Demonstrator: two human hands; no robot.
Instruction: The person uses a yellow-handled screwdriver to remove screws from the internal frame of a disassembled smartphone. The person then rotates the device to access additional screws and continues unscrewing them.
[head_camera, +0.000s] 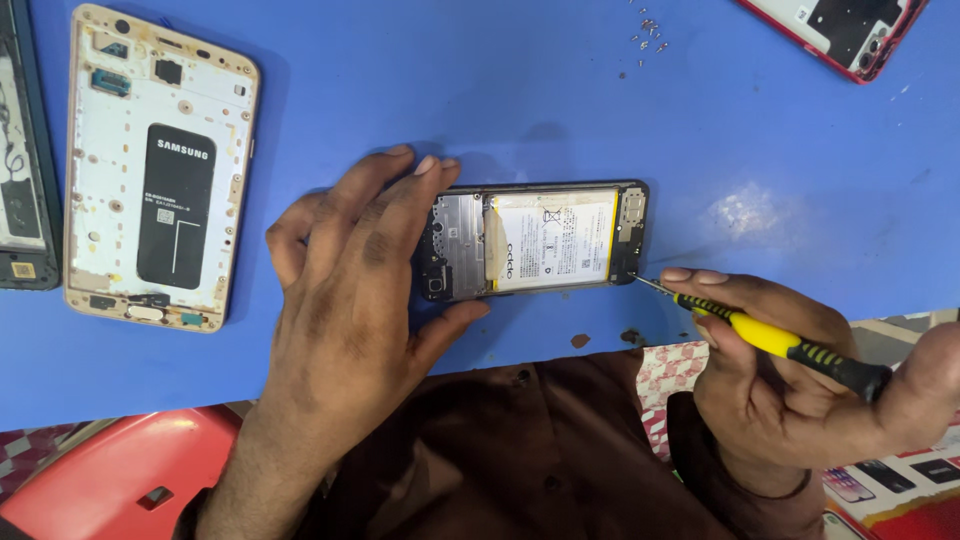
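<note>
Lay flat on the blue table (560, 90), long side left to right — an opened black phone (535, 240) with its back cover off, white battery (555, 238) showing in the middle, metal shielding at the left end. Steadied at that left end by the left hand (345, 300): fingers together and stretched over the top edge, thumb pressed against the lower edge, so clamped lightly on the phone from both sides. Held in the right hand (790, 370), a screwdriver (770, 338) with a yellow-and-black handle, fingers wrapped shut around the grip, index finger laid along the shaft. Touched its thin metal tip to the lower right corner of the phone, near the bottom board. Rested well to the left, apart from the work, a second opened phone (160, 165) with a pale gold frame and a black battery, standing lengthwise. Just beside it at the picture's left edge, only partly seen, a dark phone part (25, 150). Scattered near the top of the table, well above the black phone, a small cluster of tiny screws (647, 35). Cut off at the top right corner, a red-edged phone shell (850, 30). Below the table edge, a dark brown shirt (520, 450), and at the lower left a red plastic seat (120, 475).
</note>
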